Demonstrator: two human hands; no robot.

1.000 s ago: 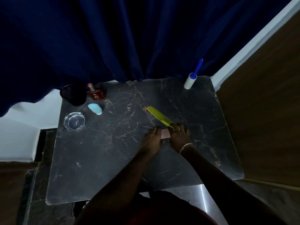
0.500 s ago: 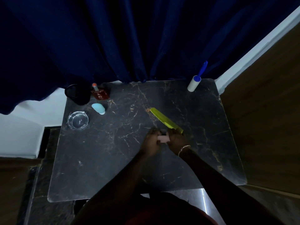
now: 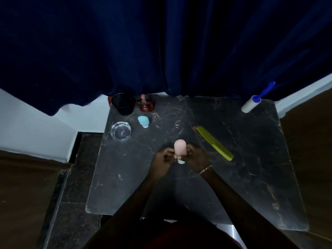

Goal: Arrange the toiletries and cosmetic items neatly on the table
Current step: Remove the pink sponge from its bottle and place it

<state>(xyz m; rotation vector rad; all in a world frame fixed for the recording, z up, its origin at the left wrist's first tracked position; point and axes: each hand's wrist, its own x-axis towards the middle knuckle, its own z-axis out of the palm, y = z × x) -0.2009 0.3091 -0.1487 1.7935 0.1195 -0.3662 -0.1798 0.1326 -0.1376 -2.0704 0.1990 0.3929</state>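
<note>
The table (image 3: 242, 159) looks like dark polished marble with pale veins, and it is glossy. Between the fingers (image 3: 193, 151), the pink bottle (image 3: 180, 149) looks like matt, smooth plastic. Right of the fingers, the yellow comb (image 3: 215, 143) is plastic. Far left, the ashtray (image 3: 121, 131) is clear glass.

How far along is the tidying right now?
Done, apparently: black cup, red perfume bottle, blue squeeze bottle and glass ashtray grouped at the table's far-left corner. In hand: pink squeeze bottle, held by left hand and right hand. Left: yellow comb lying diagonally, lint roller far right.
</note>
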